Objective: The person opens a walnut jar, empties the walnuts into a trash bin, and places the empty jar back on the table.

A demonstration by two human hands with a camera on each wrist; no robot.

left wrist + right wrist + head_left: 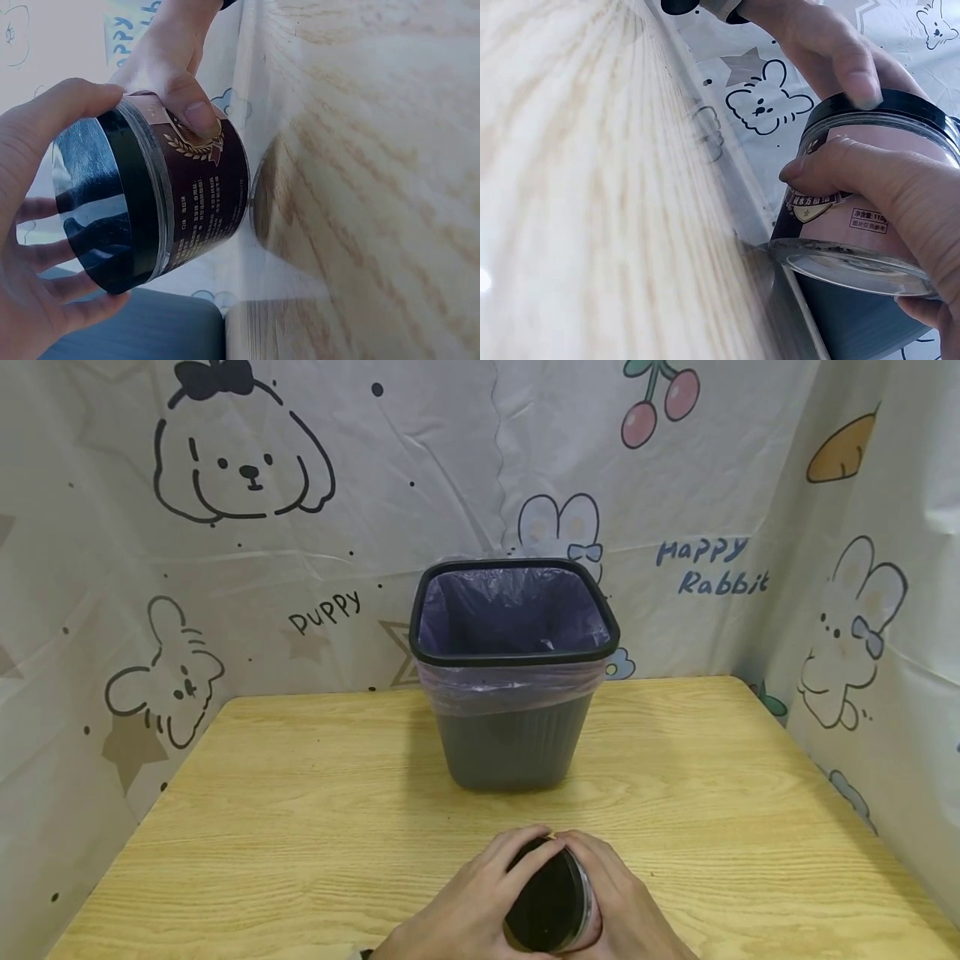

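Both hands are on a round jar with a black lid and a dark and pink printed label. My left hand grips the lid, its thumb and fingers spread around the rim. Lower down, my right hand holds the jar's body, with its thumb across the label in the right wrist view. The jar is tilted, and part of its clear base shows. One edge of the base is close to the table; whether it touches is hard to tell. The lid sits on the jar.
A grey bin with a black rim and a purple liner stands on the table beyond the hands. The wooden table meets a printed cloth at the back and sides.
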